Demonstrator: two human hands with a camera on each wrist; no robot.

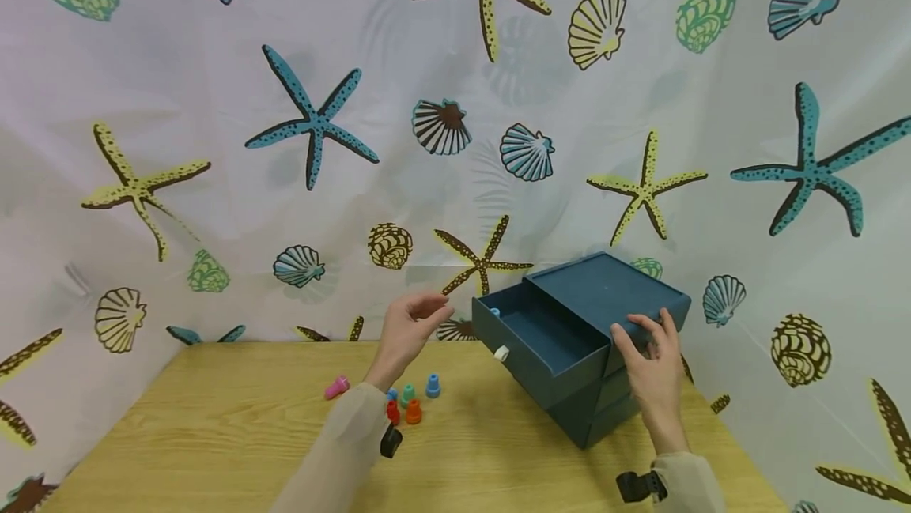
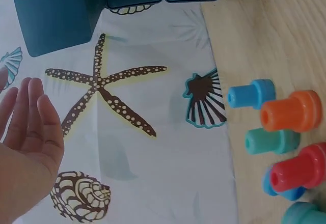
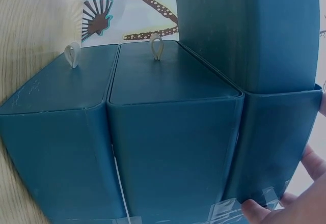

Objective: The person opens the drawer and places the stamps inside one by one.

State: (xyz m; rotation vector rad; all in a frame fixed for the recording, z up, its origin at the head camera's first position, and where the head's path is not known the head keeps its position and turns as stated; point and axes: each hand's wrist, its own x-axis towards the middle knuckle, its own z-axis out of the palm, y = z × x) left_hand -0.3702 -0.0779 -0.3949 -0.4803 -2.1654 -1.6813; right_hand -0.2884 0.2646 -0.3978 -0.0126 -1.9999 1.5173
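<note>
Blue drawer front point(image 1: 523, 364) partly hides a light-blue piece point(image 1: 494, 312).

Screened-off work area, type of room indeterminable; wooden worktop point(image 1: 228, 426) enclosed at back and sides by a pale sheet point(image 1: 427, 201) printed with starfish point(image 1: 315, 125) and shells point(image 1: 527, 153).

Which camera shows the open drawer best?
The head view: it looks down on the drawer, showing the interior as well as the front with its white tab. The left and right wrist views each show only parts of the outside.
</note>
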